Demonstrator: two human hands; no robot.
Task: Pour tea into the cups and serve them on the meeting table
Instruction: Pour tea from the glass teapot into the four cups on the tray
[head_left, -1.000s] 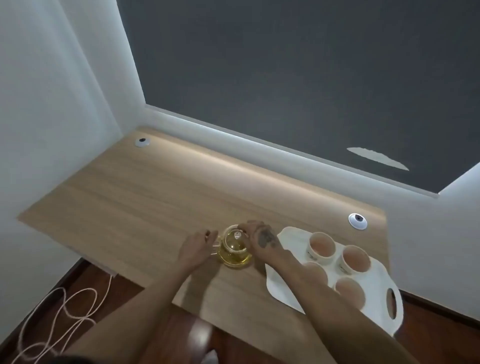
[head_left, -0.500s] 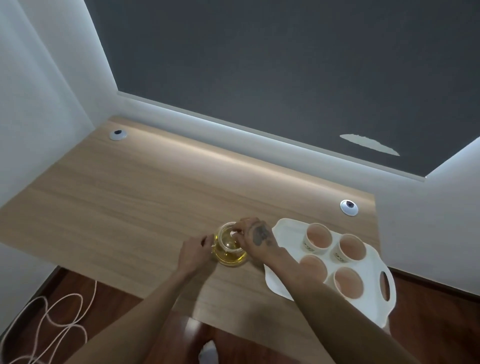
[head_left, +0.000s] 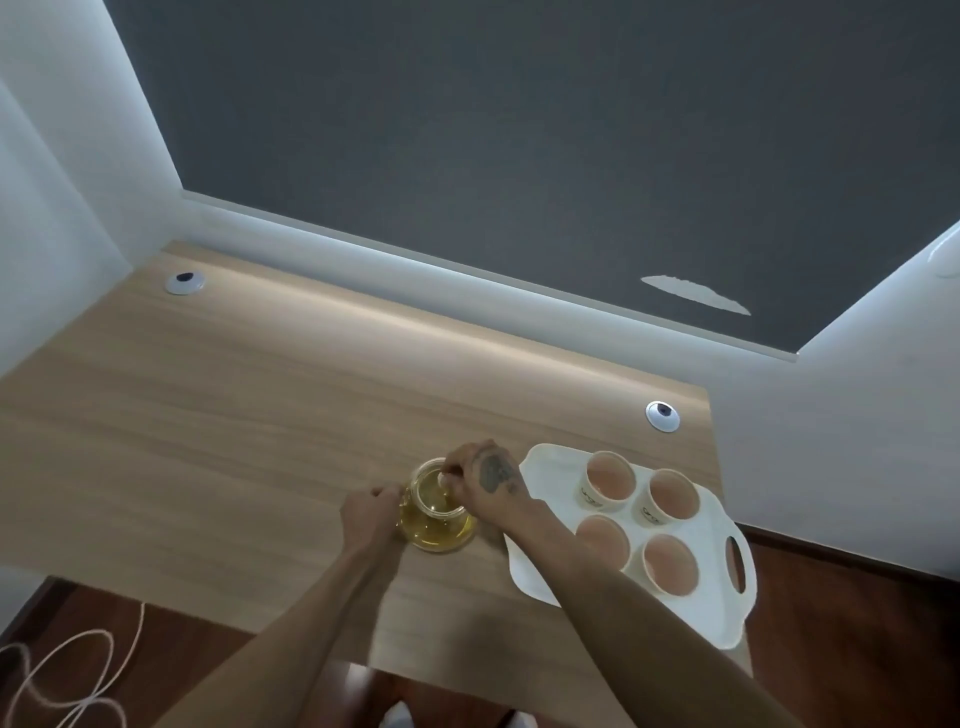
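Note:
A small glass teapot (head_left: 434, 525) holding yellow tea stands on the wooden table (head_left: 208, 415) near its front edge. My left hand (head_left: 368, 512) is closed around the handle on the pot's left side. My right hand (head_left: 480, 480) rests on top of the pot, fingertips pinched on the lid knob. To the right lies a white handled tray (head_left: 545, 566) carrying several pale paper cups (head_left: 609, 475), all upright; the cup nearest my right forearm is partly hidden by it.
Two round cable grommets (head_left: 662, 414) sit at the table's back corners, the other at the far left (head_left: 183, 283). Grey and white walls close in behind and on both sides. White cord (head_left: 67, 680) loops on the dark floor at lower left.
My left hand has closed on the pot's handle, where a second ago it was open beside it. The right hand stays on the lid. The camera shifted.

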